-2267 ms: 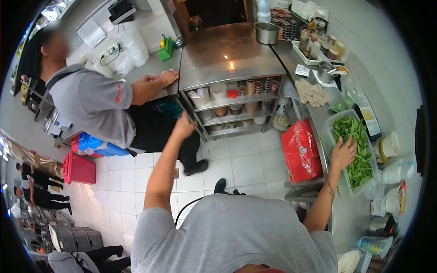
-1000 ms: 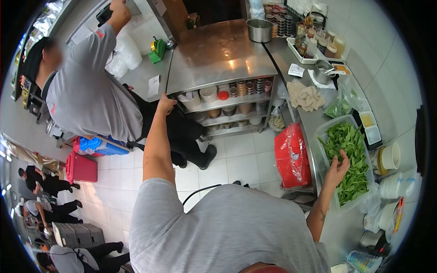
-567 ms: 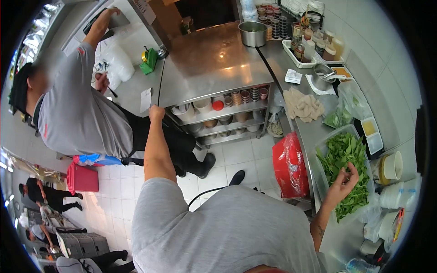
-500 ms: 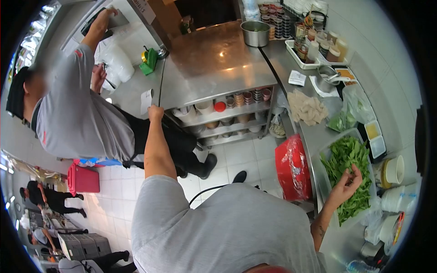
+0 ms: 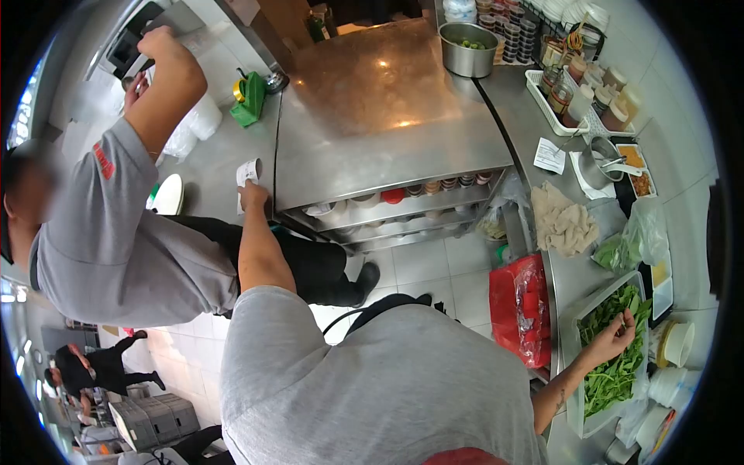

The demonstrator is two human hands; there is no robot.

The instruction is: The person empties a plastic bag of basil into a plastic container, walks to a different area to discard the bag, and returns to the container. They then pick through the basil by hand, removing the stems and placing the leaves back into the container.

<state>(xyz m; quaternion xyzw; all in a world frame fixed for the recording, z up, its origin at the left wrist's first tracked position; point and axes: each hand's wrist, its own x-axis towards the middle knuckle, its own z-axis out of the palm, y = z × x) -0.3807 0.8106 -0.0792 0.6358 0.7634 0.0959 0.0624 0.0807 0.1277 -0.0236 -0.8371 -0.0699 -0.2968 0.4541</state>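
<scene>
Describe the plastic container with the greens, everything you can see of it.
The container is an oblong, see-through tub, apparently plastic, with a pale rim. No lid shows on it. Loose green leaves lie heaped inside, hiding most of its floor. It sits upright on the metal counter, its long sides running roughly along it. The right hand is over the leaves, the forearm crossing one long side; whether the arm touches the rim is unclear.

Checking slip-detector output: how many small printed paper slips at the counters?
2. One slip is in the left hand; the second slip lies on the right-side counter, near the small metal pot. Others may be hidden.
</scene>
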